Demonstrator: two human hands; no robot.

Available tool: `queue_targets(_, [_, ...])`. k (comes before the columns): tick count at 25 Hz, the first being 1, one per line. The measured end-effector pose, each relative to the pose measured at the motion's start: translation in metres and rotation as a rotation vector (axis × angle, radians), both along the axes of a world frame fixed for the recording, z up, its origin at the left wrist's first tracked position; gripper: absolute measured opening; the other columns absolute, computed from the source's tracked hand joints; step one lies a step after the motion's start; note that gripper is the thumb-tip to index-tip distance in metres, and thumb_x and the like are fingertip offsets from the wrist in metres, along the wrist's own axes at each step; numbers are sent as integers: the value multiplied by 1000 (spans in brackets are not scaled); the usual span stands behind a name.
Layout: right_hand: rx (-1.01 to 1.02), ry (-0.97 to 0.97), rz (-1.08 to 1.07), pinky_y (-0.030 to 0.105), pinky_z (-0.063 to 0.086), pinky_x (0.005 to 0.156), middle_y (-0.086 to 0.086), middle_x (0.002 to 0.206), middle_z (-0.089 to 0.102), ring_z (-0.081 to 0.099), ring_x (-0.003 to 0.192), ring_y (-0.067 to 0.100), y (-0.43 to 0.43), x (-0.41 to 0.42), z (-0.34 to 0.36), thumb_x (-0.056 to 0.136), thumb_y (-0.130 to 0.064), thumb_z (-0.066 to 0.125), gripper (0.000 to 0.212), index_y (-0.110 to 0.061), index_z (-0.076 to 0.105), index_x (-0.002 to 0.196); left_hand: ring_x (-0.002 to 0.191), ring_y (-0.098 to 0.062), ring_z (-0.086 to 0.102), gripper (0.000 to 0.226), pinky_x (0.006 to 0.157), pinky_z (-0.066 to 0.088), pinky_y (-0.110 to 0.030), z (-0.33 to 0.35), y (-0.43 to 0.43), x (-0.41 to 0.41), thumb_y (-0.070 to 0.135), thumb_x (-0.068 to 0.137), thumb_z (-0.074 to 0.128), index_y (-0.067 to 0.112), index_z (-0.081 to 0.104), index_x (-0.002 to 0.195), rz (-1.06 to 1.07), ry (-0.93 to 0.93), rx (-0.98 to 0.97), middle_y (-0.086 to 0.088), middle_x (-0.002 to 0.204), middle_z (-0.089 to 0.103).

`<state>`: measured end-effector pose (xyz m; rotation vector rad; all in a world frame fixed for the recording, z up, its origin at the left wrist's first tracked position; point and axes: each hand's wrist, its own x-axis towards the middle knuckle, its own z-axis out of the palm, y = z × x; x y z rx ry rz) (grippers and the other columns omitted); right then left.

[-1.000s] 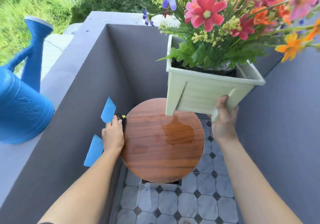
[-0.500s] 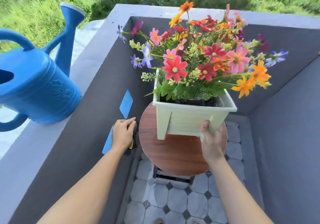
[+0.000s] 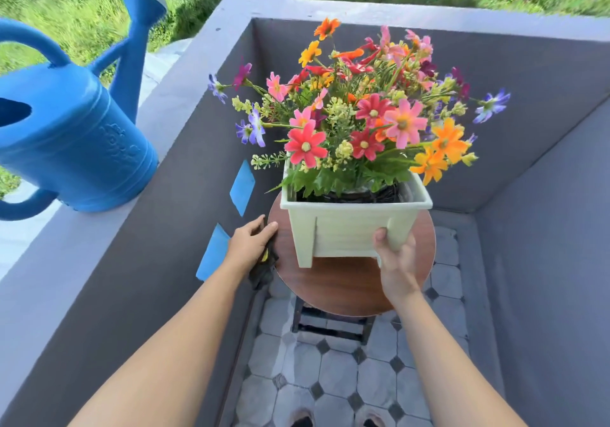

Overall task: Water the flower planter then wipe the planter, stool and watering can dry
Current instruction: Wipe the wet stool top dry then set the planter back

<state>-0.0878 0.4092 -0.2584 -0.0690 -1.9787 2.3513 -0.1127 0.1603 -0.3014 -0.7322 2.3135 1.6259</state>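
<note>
A pale green square planter [image 3: 350, 228] full of colourful flowers [image 3: 359, 119] is over the round wooden stool [image 3: 346, 288]; whether its feet touch the top I cannot tell. My right hand [image 3: 394, 255] grips its near right leg and lower corner. My left hand [image 3: 251, 245] rests at the stool's left edge, closed on a dark cloth [image 3: 264, 271] that hangs below it. A big blue watering can [image 3: 76, 136] stands on the grey wall ledge at the left, spout pointing up and away.
Grey balcony walls [image 3: 171, 228] close in the stool on the left, back and right. Two blue tape patches [image 3: 242, 187] are stuck on the left wall. The floor [image 3: 330, 380] is grey tile with dark diamonds; shoe tips show at the bottom. Grass lies beyond the wall.
My right hand has lowered the planter from high above the stool down onto or just over its top, covering the wet patch. The left hand with the cloth stayed at the stool's left edge.
</note>
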Motion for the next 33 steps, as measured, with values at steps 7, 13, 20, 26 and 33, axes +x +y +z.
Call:
queue_targets(7, [35, -54, 25, 21, 52, 84, -4, 98, 62, 62, 93, 2, 7, -4, -3, 59, -72, 68, 82, -12, 53, 114, 134, -16, 41, 76, 111, 34, -42, 0, 2, 0, 59, 70, 62, 18, 53, 133, -11, 15, -61, 7, 144, 45])
queue_targets(13, [119, -41, 31, 25, 53, 83, -2, 98, 64, 62, 95, 11, 13, -2, -5, 54, -77, 67, 65, -31, 58, 100, 131, -16, 45, 67, 110, 36, -41, -1, 0, 1, 51, 75, 65, 22, 53, 134, 6, 20, -34, 5, 144, 48])
queue_targets(20, [167, -36, 18, 18, 50, 74, 13, 103, 64, 63, 90, 11, 22, 8, -3, 65, -48, 71, 39, -27, 59, 95, 135, -18, 40, 58, 113, 30, -38, 3, 4, 0, 37, 84, 64, 19, 48, 138, 26, 12, -95, 4, 146, 45])
queue_targets(26, [190, -50, 22, 22, 54, 76, -7, 88, 66, 63, 81, -5, 21, 18, -14, 78, -21, 74, 20, -21, 60, 92, 126, -21, 51, 81, 106, 41, -44, -4, 0, 1, 60, 55, 62, 24, 59, 128, 52, 7, -80, 1, 135, 58])
queue_targets(33, [157, -70, 19, 26, 51, 84, -7, 95, 66, 63, 88, -7, 18, 27, -14, 77, -23, 70, 32, -10, 59, 104, 122, -19, 53, 81, 104, 43, -43, -8, -1, 6, 61, 55, 65, 27, 58, 128, 71, 23, -24, 3, 133, 58])
